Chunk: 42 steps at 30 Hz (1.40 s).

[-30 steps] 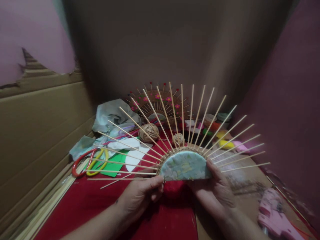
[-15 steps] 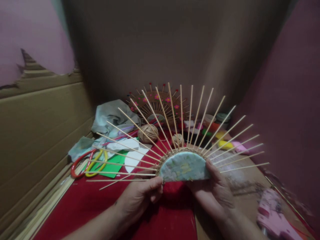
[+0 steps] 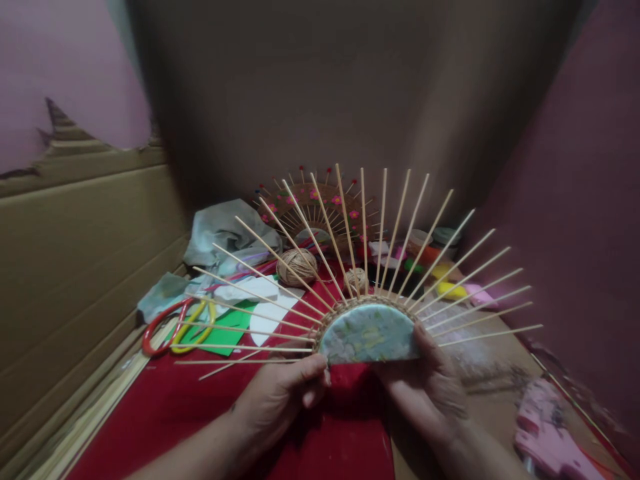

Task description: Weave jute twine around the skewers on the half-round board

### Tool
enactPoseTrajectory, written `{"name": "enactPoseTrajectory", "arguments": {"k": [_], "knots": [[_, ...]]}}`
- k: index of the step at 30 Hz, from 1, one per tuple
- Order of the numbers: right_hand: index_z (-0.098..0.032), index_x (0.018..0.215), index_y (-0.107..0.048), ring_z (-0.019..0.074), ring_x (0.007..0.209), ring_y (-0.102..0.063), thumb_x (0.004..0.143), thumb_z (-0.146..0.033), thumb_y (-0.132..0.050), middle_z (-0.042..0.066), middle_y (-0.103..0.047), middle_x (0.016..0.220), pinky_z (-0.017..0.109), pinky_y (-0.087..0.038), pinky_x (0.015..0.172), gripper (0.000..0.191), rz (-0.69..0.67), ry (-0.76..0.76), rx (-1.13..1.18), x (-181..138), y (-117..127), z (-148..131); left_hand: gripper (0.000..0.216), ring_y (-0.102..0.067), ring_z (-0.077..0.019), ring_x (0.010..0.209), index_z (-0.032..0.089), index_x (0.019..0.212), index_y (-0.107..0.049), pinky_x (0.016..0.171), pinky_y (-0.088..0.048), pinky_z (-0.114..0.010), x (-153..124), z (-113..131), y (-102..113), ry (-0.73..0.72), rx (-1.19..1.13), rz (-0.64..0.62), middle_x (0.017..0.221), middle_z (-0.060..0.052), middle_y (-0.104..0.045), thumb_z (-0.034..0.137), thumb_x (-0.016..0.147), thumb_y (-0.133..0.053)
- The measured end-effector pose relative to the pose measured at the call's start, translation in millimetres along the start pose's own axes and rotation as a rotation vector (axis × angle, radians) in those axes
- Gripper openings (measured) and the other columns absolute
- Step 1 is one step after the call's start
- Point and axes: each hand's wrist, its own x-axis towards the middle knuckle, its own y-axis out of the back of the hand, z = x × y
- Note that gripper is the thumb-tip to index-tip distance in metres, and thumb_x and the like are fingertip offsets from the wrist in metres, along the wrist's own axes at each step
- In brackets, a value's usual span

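I hold up a half-round fan frame (image 3: 367,333): a pale flowered semicircle with several thin wooden sticks fanning out from its twine-wrapped rim. My left hand (image 3: 280,397) pinches its lower left corner, fingers closed on it. My right hand (image 3: 430,387) grips the lower right corner, thumb on the front face. The frame stands upright above the red cloth (image 3: 210,407).
Behind stand a finished flowered fan (image 3: 313,207), a twine ball (image 3: 297,267), a smaller twine ball (image 3: 356,278), green and white paper (image 3: 235,320), red and yellow rings (image 3: 173,323), grey rags (image 3: 225,230) and coloured pots (image 3: 440,260). A pink glue gun (image 3: 547,427) lies right. Cardboard (image 3: 75,267) walls the left.
The fan frame has tilted very slightly in my hands; both hands keep their grip and place.
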Motion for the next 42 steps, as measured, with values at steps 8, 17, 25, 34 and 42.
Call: {"name": "enactPoseTrajectory", "arguments": {"k": [8, 17, 25, 34, 42], "knots": [[-0.018, 0.091, -0.064, 0.0224, 0.088, -0.060, 0.053, -0.019, -0.078, 0.004, -0.068, 0.086, 0.044, -0.043, 0.089, 0.040, 0.017, -0.006, -0.048, -0.9, 2.2, 1.1, 0.033, -0.034, -0.0086, 0.044, 0.012, 0.053, -0.058, 0.052, -0.027, -0.025, 1.2, -3.3, 2.3, 0.000, 0.025, -0.015, 0.042, 0.002, -0.041, 0.042, 0.066, -0.064], [-0.014, 0.089, -0.063, 0.0225, 0.082, -0.061, 0.053, -0.019, -0.077, 0.006, -0.069, 0.084, 0.043, -0.045, 0.085, 0.039, -0.022, -0.023, -0.140, -3.8, 1.3, 4.3, 0.033, -0.033, -0.0075, 0.042, 0.012, 0.057, -0.061, 0.051, -0.025, -0.024, -0.1, -4.2, 2.0, 0.003, 0.049, -0.014, 0.040, 0.002, -0.041, 0.043, 0.066, -0.063], [-0.015, 0.088, -0.063, 0.0198, 0.079, -0.061, 0.055, -0.016, -0.076, 0.005, -0.068, 0.081, 0.039, -0.046, 0.084, 0.036, -0.042, -0.021, -0.164, -4.1, 3.2, 4.9, 0.030, -0.033, -0.0081, 0.041, 0.013, 0.054, -0.061, 0.048, -0.024, -0.024, 0.6, -3.8, 0.8, -0.007, 0.045, 0.005, 0.038, 0.001, -0.042, 0.041, 0.065, -0.064], [-0.013, 0.084, -0.063, 0.0197, 0.076, -0.060, 0.052, -0.015, -0.077, 0.006, -0.068, 0.079, 0.039, -0.046, 0.083, 0.035, -0.017, -0.026, -0.171, -4.4, 0.6, 7.0, 0.032, -0.034, -0.0083, 0.041, 0.012, 0.055, -0.062, 0.049, -0.025, -0.025, -0.9, -2.4, 0.7, 0.020, 0.054, 0.005, 0.038, 0.001, -0.041, 0.043, 0.064, -0.064], [-0.014, 0.081, -0.062, 0.0193, 0.076, -0.059, 0.051, -0.015, -0.077, 0.005, -0.067, 0.079, 0.038, -0.046, 0.081, 0.034, -0.017, -0.033, -0.180, -5.1, 3.1, 7.0, 0.032, -0.034, -0.0071, 0.040, 0.011, 0.056, -0.062, 0.050, -0.026, -0.023, 1.0, -5.9, 2.6, 0.000, 0.064, -0.012, 0.037, 0.001, -0.041, 0.041, 0.068, -0.062]]}}
